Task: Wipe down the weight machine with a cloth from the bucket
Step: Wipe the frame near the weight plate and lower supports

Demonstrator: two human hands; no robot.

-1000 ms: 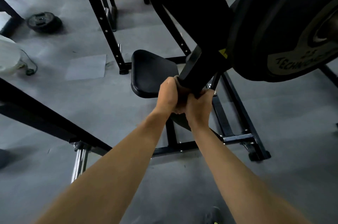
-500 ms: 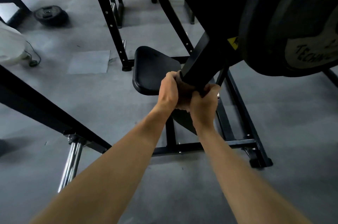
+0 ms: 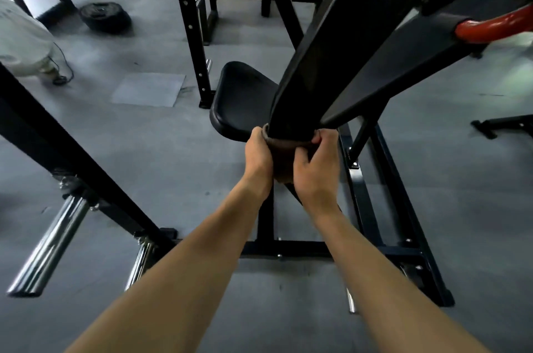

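A black weight machine fills the view, with a slanted black beam (image 3: 311, 64) that comes down to a black padded seat (image 3: 239, 98). A brown cloth (image 3: 284, 150) is wrapped round the lower end of that beam. My left hand (image 3: 258, 156) grips the cloth on the beam's left side. My right hand (image 3: 315, 168) grips it on the right, fingers curled over the cloth's upper edge. The cloth's far side is hidden behind the beam. No bucket is in view.
The machine's black base frame (image 3: 383, 196) lies on grey floor under my arms. Chrome pegs (image 3: 49, 246) stick out at lower left. A black rack upright (image 3: 187, 20) stands behind the seat. A weight plate (image 3: 105, 16) lies at upper left, a red bar (image 3: 490, 29) at upper right.
The view has tilted up, so the large weight plate at right has left the frame. Both hands have slid a little down the beam with the cloth, and the right fingers have spread.
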